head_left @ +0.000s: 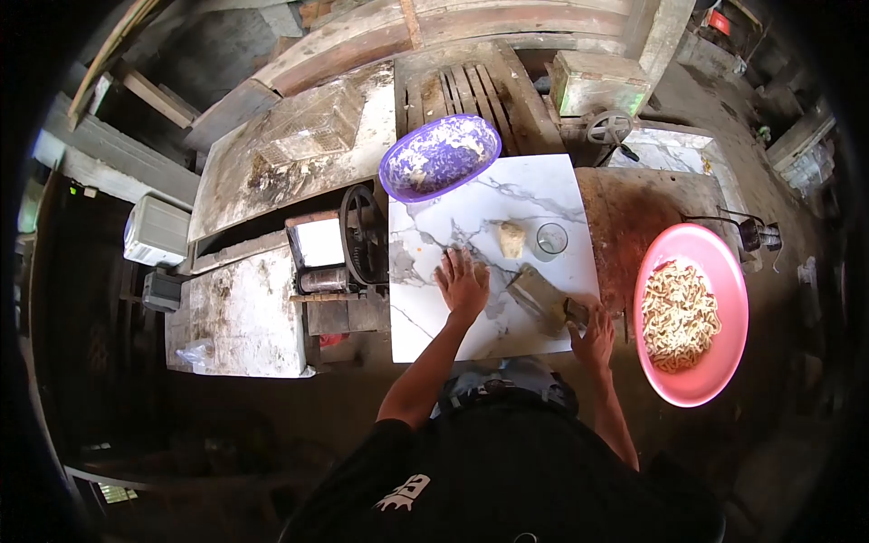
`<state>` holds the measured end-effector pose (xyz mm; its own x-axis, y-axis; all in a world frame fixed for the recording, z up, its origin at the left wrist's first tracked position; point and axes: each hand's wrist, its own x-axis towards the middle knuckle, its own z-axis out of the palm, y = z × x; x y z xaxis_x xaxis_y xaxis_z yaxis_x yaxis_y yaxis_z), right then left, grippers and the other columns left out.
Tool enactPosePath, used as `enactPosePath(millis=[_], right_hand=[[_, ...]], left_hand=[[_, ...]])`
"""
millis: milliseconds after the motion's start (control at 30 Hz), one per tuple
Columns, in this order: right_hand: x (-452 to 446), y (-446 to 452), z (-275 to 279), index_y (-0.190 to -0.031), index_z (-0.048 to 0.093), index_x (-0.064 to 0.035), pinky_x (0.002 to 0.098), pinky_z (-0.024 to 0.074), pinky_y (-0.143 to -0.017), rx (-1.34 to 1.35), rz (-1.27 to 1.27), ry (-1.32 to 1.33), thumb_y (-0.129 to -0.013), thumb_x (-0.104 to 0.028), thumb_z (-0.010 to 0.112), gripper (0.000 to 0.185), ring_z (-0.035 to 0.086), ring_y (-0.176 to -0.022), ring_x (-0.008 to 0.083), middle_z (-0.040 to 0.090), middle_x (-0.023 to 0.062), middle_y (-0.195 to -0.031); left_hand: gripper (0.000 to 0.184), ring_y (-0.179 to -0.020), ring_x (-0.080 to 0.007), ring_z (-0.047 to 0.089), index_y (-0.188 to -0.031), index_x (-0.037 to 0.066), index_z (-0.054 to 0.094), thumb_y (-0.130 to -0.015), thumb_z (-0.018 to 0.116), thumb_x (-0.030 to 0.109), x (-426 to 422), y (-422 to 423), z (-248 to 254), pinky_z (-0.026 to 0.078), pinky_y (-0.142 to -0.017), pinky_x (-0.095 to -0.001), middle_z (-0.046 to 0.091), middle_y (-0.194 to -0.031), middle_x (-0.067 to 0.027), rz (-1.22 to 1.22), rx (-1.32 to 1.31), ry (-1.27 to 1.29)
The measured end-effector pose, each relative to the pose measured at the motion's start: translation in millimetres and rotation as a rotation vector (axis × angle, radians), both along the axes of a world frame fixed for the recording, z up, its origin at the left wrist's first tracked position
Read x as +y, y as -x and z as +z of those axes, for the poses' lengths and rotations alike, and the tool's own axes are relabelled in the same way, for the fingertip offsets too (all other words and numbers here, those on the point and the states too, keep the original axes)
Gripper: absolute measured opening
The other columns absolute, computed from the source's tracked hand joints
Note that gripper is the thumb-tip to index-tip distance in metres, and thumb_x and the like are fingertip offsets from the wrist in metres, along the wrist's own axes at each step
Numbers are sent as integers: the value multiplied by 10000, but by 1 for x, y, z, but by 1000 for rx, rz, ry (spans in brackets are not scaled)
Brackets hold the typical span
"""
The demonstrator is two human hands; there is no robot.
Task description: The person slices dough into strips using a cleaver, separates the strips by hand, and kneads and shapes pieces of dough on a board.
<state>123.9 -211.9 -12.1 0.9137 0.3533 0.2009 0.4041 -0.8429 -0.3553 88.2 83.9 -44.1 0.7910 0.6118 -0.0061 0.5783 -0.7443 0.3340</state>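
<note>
My left hand (463, 282) lies on the white marble-patterned board (416, 326), fingers spread; a small pale lump shows partly beside its fingers. On the board's front right rests a wide flat blade like a cleaver (536, 297), with a short dark handle (577, 312). My right hand (594, 338) is at that handle, thumb and fingers apart around its end rather than closed over it. Farther up the board, a pale dough piece (511, 240) sits left of a clear drinking glass (551, 239).
A purple basin (441, 158) with white residue stands at the board's far edge. To the right is a pink basin (692, 389) of pale strips. A hand-wheel roller machine (362, 235) stands left of the board. A wire basket (312, 127) sits on the far-left table.
</note>
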Motion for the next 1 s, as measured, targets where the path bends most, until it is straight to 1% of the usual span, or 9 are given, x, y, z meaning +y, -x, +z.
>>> enactPosePath(millis=[267, 367, 433, 500, 600, 800, 867, 933, 1000], right_hand=[[-15, -5, 5, -1176, 531, -52, 457, 419, -937, 82, 120, -79, -703, -147, 778, 542, 510, -1098, 390, 544, 177, -1150], [-23, -14, -5, -1121, 535, -38, 457, 442, -899, 150, 168, -127, -687, -126, 781, 506, 538, -1050, 388, 566, 178, -1094], [-20, -20, 11, -1105, 532, -24, 460, 458, -876, 231, 193, -168, -688, -125, 776, 493, 561, -1025, 384, 585, 183, -1067], [-16, -26, 41, -1055, 529, 9, 457, 491, -809, 824, 149, -86, -698, -150, 757, 452, 616, -930, 356, 625, 196, -933], [-13, -16, 25, -1037, 550, 27, 414, 517, -682, 849, 181, -132, -719, -204, 748, 440, 652, -744, 290, 640, 183, -836], [7, 8, 21, -1147, 558, 11, 333, 485, -503, 1124, 91, -331, -845, -218, 649, 389, 588, -499, 171, 644, 114, -738], [12, 18, 18, -1145, 560, 8, 331, 485, -505, 1065, 114, -342, -869, -218, 623, 362, 587, -498, 163, 639, 105, -708], [18, 32, 18, -1143, 562, 6, 329, 486, -506, 1001, 123, -350, -893, -218, 597, 337, 587, -496, 156, 634, 96, -678], [24, 47, 23, -1201, 537, -21, 449, 503, -757, 1122, 57, -389, -879, -362, 606, 474, 669, -837, 363, 664, 220, -918]], left_hand=[[529, -1449, -328, 183, -1480, 87, 321, -1027, 254, 352, 4, -4, -12, 74, -1162, -525, 264, -1554, -137, 94, -40, 40], [491, -1256, -423, 439, -1328, -37, 489, -1040, 272, 297, 16, -2, -11, 229, -1116, -459, 560, -1304, -205, 295, -761, 487], [470, -1257, -417, 443, -1310, -34, 505, -1038, 289, 283, 10, 5, 2, 228, -1117, -466, 568, -1289, -208, 196, -710, 430], [476, -1334, -372, 381, -1322, -22, 491, -1014, 371, 321, 8, 15, 2, 203, -1139, -480, 488, -1382, -206, -124, -458, 150], [558, -1378, -370, 324, -1386, -32, 389, -964, 460, 327, -13, 24, 15, 259, -1127, -510, 362, -1462, -235, -438, -39, -219], [659, -1453, -330, 167, -1439, -9, 324, -955, 445, 422, 17, 23, -4, 145, -1173, -476, 232, -1551, -171, -462, 2, 21], [670, -1451, -333, 173, -1448, -4, 310, -953, 446, 426, 32, 31, -13, 144, -1173, -477, 229, -1553, -171, -517, -72, 146], [656, -1434, -342, 222, -1456, 4, 305, -959, 448, 409, 31, 37, 5, 165, -1166, -477, 251, -1545, -178, -574, -14, -175], [649, -1425, -342, 245, -1460, 13, 305, -958, 456, 396, 22, 41, 25, 176, -1161, -483, 269, -1539, -173, -586, 26, -197]])
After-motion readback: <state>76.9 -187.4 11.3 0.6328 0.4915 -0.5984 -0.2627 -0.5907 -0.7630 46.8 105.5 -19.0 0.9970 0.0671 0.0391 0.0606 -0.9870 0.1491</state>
